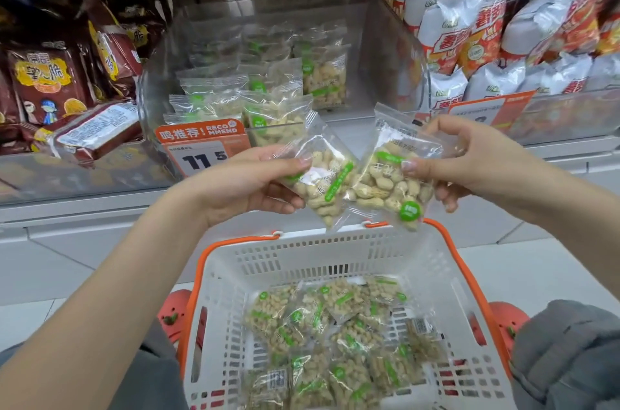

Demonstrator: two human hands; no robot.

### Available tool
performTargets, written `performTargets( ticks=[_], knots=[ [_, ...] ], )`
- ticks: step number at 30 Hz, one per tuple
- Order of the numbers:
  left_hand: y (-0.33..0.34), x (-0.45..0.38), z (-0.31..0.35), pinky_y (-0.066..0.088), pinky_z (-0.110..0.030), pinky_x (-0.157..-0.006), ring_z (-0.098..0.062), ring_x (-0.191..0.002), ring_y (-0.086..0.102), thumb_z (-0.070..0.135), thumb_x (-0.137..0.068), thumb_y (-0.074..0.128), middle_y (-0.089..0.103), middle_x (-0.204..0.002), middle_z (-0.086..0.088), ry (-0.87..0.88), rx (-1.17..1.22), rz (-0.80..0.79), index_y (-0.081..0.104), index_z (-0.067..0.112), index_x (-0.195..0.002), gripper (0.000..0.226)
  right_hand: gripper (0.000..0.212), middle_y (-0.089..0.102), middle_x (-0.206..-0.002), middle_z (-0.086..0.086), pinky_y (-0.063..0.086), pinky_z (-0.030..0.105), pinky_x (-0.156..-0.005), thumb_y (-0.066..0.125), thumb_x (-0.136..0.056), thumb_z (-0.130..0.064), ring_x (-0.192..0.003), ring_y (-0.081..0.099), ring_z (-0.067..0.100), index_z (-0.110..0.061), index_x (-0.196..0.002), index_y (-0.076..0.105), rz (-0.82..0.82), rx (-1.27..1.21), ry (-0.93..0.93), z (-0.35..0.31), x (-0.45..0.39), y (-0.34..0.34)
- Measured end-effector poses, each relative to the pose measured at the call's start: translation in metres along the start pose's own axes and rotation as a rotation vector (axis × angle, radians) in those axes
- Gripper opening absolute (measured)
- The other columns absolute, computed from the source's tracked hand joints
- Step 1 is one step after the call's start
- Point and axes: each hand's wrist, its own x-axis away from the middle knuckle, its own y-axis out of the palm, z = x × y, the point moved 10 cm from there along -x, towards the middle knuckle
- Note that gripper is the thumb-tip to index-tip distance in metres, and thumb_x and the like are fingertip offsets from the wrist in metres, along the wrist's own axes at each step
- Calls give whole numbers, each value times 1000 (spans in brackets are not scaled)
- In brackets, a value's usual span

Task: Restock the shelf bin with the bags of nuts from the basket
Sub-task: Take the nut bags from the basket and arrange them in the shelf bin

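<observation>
Bags of nuts are up in both hands: the left hand [246, 183] pinches one clear bag [322, 180] and the right hand [469, 158] pinches a second bag [391, 174], side by side above the white basket [335, 252]. More than a dozen bags [335, 339] lie in the basket. The clear shelf bin [396, 50] behind holds roughly ten bags [268, 87], partly blurred.

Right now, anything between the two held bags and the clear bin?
Nothing visible. The left hand and right hand each hold a peanut bag in front of the clear bin, whose front is open; only its price tag sits low, left of the path.
</observation>
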Motion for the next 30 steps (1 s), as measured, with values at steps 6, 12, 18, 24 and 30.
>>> performTargets(
  ticks=[6,12,18,24,30],
  knots=[
    [18,6,-10,56,-22,-58,-15,-59,61,35,-70,68,60,-74,-3,-17,-28,-23,63,19,-99,34,67,52,-48,-1,40,19,-35,77,-57,-34,-39,46,10,-11,-115,52,26,-113,25,4,2,10],
    [18,9,-10,55,-24,-58,-16,-58,63,26,-91,56,66,-69,-6,-4,82,32,62,17,-94,12,18,58,-58,4,50,19,-42,66,-83,-23,-43,56,13,-14,-86,52,56,-472,150,12,4,22],
    [24,6,-15,59,-41,-76,-34,-91,70,32,-98,43,70,-108,-17,-8,339,52,55,10,-126,38,19,75,-93,11,56,18,-50,57,-93,-18,-82,73,27,-6,-108,59,17,-759,244,24,16,56],
    [37,5,-5,54,-43,-89,-36,-107,64,57,-78,58,64,-120,-21,109,482,62,56,9,-128,68,43,63,-117,24,54,23,-55,60,-91,-26,-89,66,20,7,-118,55,190,-560,89,27,20,56],
    [33,9,0,59,-36,-74,-24,-84,69,16,-60,79,69,-101,-12,260,417,267,55,8,-122,67,46,60,-93,8,50,33,-76,66,-83,-43,-82,54,15,-6,-108,56,266,-168,35,27,20,46]
  ],
)
